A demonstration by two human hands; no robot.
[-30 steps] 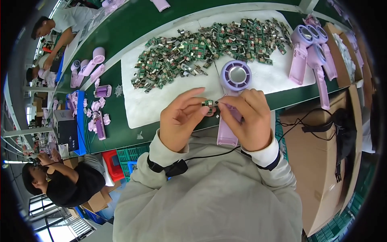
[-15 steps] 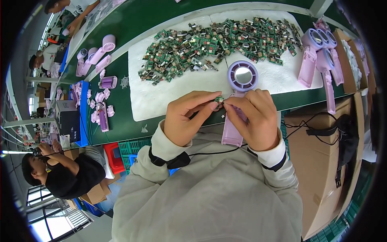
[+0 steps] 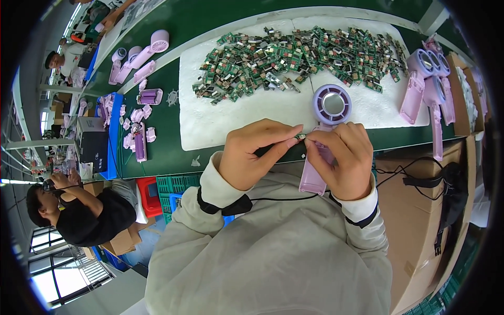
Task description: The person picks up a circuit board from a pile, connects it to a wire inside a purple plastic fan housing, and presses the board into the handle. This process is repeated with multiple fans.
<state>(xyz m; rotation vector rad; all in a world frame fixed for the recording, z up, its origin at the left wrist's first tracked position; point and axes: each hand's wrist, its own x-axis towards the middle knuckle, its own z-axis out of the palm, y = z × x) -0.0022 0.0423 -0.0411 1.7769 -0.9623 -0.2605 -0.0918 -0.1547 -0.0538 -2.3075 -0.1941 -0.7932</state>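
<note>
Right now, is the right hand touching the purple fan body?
Touching. The head view shows the right hand wrapped around the handle of the purple fan body, its fingers lying across the handle with no gap.

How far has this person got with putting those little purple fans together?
Several purple fans lie stacked at the right of the bench, seemingly done. In hand: the left hand and right hand pinch a small green circuit board over a purple fan body. Much seems left: a big heap of circuit boards covers the white mat.
</note>
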